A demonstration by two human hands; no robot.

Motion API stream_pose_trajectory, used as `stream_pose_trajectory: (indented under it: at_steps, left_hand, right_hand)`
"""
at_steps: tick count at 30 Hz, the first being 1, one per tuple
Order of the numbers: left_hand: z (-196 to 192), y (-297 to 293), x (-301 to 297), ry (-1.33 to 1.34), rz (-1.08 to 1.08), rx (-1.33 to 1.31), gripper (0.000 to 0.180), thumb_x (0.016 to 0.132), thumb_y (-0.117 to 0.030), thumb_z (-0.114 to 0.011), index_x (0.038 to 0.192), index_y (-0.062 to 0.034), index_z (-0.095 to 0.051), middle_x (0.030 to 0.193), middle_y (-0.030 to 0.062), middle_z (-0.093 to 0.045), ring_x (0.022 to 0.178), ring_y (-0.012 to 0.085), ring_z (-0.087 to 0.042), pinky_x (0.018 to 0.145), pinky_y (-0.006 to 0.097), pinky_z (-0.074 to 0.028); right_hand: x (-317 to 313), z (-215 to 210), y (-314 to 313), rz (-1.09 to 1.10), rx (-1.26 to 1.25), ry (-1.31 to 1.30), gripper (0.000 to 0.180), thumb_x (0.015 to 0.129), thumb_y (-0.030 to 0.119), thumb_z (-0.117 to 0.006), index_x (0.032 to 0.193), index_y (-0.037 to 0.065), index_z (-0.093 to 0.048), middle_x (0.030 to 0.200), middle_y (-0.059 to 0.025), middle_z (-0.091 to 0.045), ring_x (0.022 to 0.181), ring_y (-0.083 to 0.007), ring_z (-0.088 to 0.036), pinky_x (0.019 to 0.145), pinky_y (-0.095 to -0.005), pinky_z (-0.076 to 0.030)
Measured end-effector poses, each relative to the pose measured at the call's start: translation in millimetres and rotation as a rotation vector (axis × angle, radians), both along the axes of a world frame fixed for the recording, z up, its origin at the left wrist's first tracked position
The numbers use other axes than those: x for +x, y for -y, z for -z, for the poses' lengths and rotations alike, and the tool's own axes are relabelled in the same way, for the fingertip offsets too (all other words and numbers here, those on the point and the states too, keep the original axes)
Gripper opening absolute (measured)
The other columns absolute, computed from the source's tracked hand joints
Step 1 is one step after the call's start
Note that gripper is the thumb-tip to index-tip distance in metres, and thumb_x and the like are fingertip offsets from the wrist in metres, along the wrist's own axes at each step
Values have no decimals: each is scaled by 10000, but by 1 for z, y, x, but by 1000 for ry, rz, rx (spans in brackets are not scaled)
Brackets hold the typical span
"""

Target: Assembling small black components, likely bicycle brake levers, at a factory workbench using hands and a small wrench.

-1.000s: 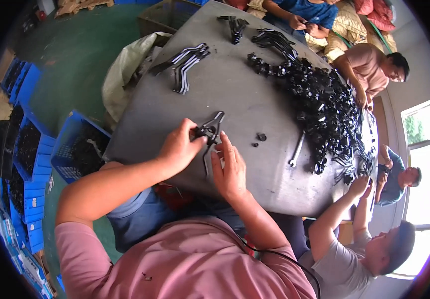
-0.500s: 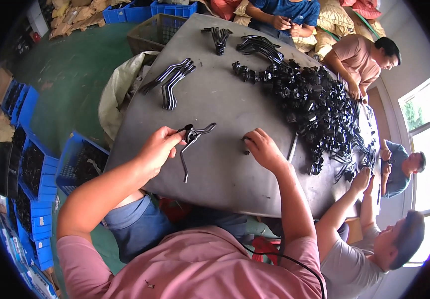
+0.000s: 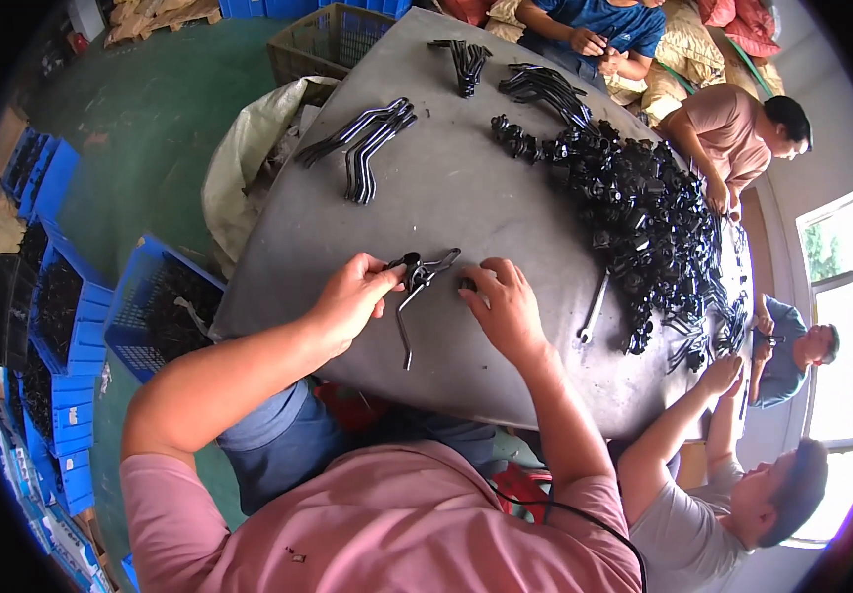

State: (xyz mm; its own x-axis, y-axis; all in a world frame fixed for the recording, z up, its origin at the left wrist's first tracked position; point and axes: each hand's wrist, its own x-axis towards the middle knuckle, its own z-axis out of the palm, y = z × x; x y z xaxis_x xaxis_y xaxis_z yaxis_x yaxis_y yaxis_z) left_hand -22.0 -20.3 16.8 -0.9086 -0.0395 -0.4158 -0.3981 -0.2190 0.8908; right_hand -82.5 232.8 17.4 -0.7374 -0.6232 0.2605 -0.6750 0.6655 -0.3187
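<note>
My left hand (image 3: pixel 355 299) pinches a black lever (image 3: pixel 415 276), long arm (image 3: pixel 403 336) toward six o'clock; my right hand (image 3: pixel 508 308) pinches a small black part (image 3: pixel 468 285).

No lettering can be read

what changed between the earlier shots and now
The right hand moved away from the lever assembly, reached right across the table, and now pinches a small black part, brought back left toward the assembly. The left hand still holds the assembly; the wrench and black pile stayed put.
</note>
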Motion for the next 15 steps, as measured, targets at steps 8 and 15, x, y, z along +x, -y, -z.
stream_pose_trajectory:
  at_steps: [8, 15]
  left_hand:
    - [2, 2, 1, -21, -75, 26, 270, 1031, -262, -663, 1113, -24, -567, 986, 71, -704, 674, 77, -506, 607, 227, -423]
    - [5, -6, 6, 19, -66, 17, 312, 1014, -292, -688, 1106, -19, -567, 960, 66, -707, 664, 80, -518, 612, 241, -437]
  right_hand:
    - [33, 28, 21, 277, -169, 9, 304, 892, 190, -747, 1159, 62, -682, 1093, -110, -637, 1002, -313, -619, 886, -439, -516]
    - [48, -1, 57, 219, -805, 292, 297, 873, -14, -758, 1148, 5, -647, 1001, -85, -625, 796, -144, -656, 728, -297, -538]
